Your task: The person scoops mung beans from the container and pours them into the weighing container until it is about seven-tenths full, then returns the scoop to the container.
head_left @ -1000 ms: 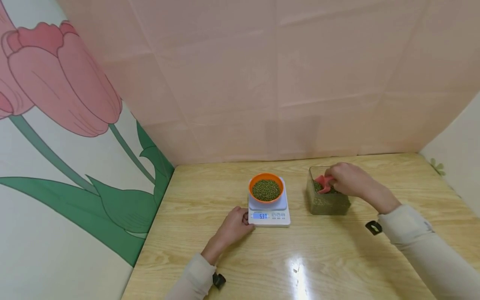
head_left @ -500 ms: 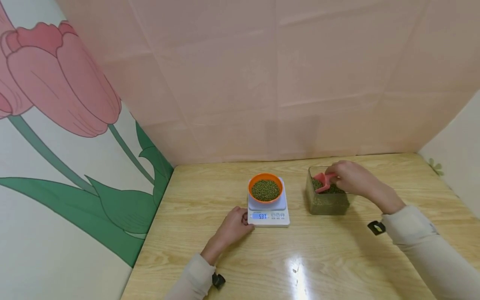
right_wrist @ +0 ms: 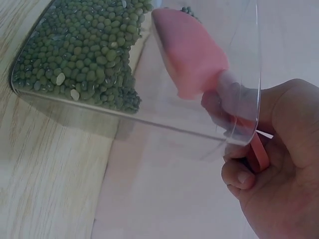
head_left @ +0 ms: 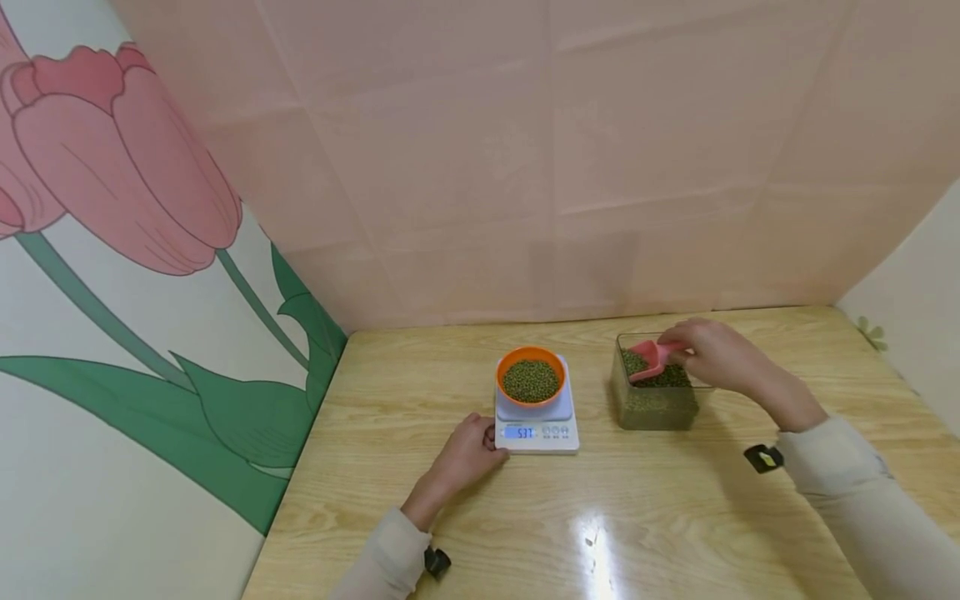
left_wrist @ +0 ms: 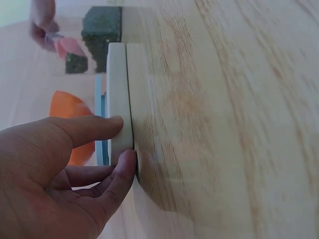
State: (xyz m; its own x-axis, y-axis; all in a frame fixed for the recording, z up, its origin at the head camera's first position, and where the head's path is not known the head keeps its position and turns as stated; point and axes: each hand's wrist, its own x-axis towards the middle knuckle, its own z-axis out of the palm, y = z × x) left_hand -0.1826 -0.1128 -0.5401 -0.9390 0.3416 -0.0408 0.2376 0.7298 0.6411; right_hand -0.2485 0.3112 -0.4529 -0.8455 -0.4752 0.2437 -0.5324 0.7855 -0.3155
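A pink scoop is pinched by its handle in my right hand. Its head tilts inside the upper part of a clear box; in the right wrist view, the scoop sits above the green mung beans. To the left stands a white kitchen scale, its lit display reading 537, decimal point unclear. An orange bowl of mung beans rests on it. My left hand holds the scale's near left corner between thumb and fingers. The scoop's load is hard to make out.
Everything stands on a wood-grain table. A pink covered wall rises along its far edge, and a wall with painted tulips borders the left. Bright glare falls near the front.
My right hand has drawn slightly right and up with the scoop, whose head now shows more above the beans. The left hand, scale and bowl have stayed put, the reading unchanged.
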